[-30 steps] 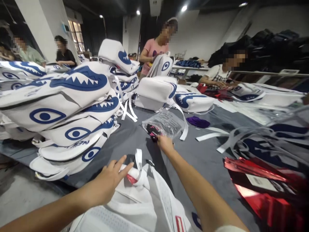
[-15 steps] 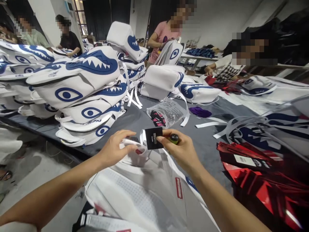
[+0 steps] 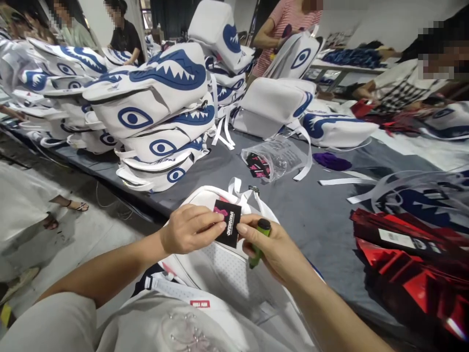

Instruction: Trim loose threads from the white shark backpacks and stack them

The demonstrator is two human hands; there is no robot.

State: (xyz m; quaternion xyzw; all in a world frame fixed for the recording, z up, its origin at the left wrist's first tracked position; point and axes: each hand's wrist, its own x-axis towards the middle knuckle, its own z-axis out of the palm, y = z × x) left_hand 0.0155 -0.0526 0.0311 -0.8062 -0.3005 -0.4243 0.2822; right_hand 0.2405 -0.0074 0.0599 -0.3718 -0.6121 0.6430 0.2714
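Observation:
A black hang tag with white lettering and a pink print is pinched in my left hand, fingers closed on its left side. My right hand has thumb and fingertips at the tag's right edge. The same hand grips a short green stick-like tool with a black end; its exact kind is unclear. Below both hands lies a white backpack with perforated panels, leaning toward me. Its white top loop and a dark buckle show just beyond the tag.
Stacked white shark-print backpacks stand at the left. Ahead on the grey table lie a clear bag of tags and a purple bundle. Red-and-black glossy packaging lies at the right. Co-workers stand across the table.
The tag has turned so its printed face shows, and my left hand has left the white loop and taken the tag. My view has shifted left and down.

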